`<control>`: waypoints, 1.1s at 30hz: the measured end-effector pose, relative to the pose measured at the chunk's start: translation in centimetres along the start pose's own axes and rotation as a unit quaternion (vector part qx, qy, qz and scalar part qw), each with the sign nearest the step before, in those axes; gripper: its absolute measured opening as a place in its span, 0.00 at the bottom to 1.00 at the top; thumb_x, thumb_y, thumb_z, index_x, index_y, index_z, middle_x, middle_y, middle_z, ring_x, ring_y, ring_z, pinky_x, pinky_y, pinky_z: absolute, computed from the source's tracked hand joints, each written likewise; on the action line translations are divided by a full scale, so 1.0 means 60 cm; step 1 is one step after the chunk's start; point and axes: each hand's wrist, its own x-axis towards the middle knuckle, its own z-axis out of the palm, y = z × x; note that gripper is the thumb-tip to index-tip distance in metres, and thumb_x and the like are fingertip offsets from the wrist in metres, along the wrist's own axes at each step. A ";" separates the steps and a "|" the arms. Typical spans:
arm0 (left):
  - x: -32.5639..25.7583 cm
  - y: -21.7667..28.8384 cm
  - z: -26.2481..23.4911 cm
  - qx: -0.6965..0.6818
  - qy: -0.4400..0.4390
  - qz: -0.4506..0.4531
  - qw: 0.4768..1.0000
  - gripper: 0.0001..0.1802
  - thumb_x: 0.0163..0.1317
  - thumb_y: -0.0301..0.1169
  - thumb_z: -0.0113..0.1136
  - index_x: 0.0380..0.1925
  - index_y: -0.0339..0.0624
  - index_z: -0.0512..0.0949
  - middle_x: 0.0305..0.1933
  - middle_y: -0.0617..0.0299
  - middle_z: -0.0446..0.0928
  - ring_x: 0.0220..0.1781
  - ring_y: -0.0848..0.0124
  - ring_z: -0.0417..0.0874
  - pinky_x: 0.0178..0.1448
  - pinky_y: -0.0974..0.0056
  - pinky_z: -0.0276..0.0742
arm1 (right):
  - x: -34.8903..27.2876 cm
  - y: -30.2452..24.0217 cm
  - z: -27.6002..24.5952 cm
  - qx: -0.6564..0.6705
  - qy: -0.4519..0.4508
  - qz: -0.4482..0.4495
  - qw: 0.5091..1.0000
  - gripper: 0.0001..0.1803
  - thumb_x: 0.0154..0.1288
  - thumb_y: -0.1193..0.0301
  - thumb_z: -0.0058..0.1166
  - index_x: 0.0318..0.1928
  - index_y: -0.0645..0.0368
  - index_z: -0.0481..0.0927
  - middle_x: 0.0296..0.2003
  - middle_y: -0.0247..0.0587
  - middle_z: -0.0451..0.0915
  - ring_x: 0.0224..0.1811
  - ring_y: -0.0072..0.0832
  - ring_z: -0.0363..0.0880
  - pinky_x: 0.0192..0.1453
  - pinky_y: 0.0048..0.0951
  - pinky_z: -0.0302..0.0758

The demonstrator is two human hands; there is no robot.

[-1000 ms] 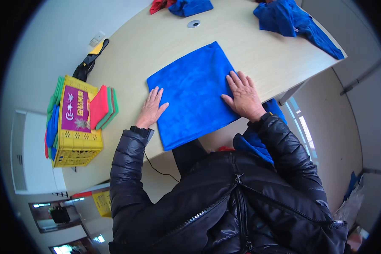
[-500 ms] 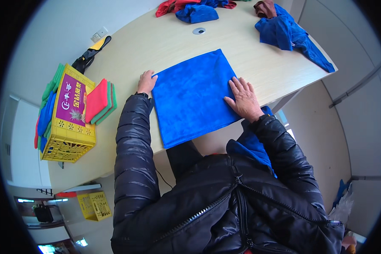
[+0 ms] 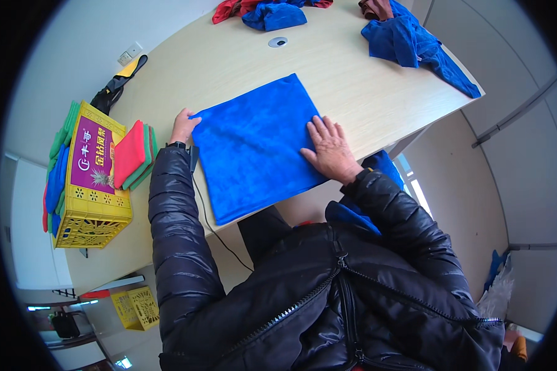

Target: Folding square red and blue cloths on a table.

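A blue cloth (image 3: 257,151), folded to a square and lying fairly flat, rests on the pale wooden table, its near edge at the table's front edge. At its far left corner, my left hand (image 3: 183,127) has thumb and fingers closed on the cloth's edge. My right hand (image 3: 333,148) lies flat on the cloth's right edge, fingers stretched out. A slight diagonal wrinkle crosses the middle of the cloth. Another blue cloth (image 3: 353,216) hangs or lies by my lap, partly hidden by my right sleeve.
On the left, a yellow plastic crate (image 3: 96,216) holds folded green and blue cloths; a red-and-green folded stack (image 3: 136,154) leans against its side. Rumpled blue cloths (image 3: 408,40) lie at the far right. More blue and red cloths (image 3: 274,17) lie at the back.
The blue cloth has slid left across the table with both hands. My left hand now pinches its corner, and a diagonal wrinkle shows. The view has shifted slightly.
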 end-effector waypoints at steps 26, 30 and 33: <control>-0.047 0.435 0.337 0.380 -0.145 0.207 0.890 0.37 0.74 0.54 0.47 0.75 0.42 0.60 0.79 0.50 0.59 0.81 0.53 0.58 0.79 0.51 0.61 | -0.017 -0.033 0.008 0.014 0.034 0.036 0.999 0.41 0.73 0.47 0.48 0.74 0.65 0.62 0.76 0.55 0.58 0.79 0.54 0.51 0.82 0.54 0.46; -0.039 0.435 0.320 0.328 -0.198 0.190 0.904 0.38 0.75 0.54 0.46 0.75 0.41 0.59 0.79 0.47 0.58 0.81 0.50 0.57 0.80 0.52 0.57 | -0.023 -0.037 0.005 0.010 0.040 0.030 0.999 0.41 0.72 0.47 0.48 0.73 0.64 0.63 0.75 0.55 0.59 0.79 0.54 0.53 0.81 0.54 0.47; -0.014 0.357 0.250 0.160 -0.160 0.260 0.939 0.39 0.75 0.55 0.45 0.76 0.41 0.59 0.79 0.44 0.57 0.81 0.48 0.56 0.82 0.53 0.53 | -0.013 -0.065 0.003 0.019 0.058 0.001 0.998 0.41 0.72 0.47 0.48 0.73 0.64 0.63 0.75 0.54 0.60 0.78 0.54 0.54 0.81 0.54 0.48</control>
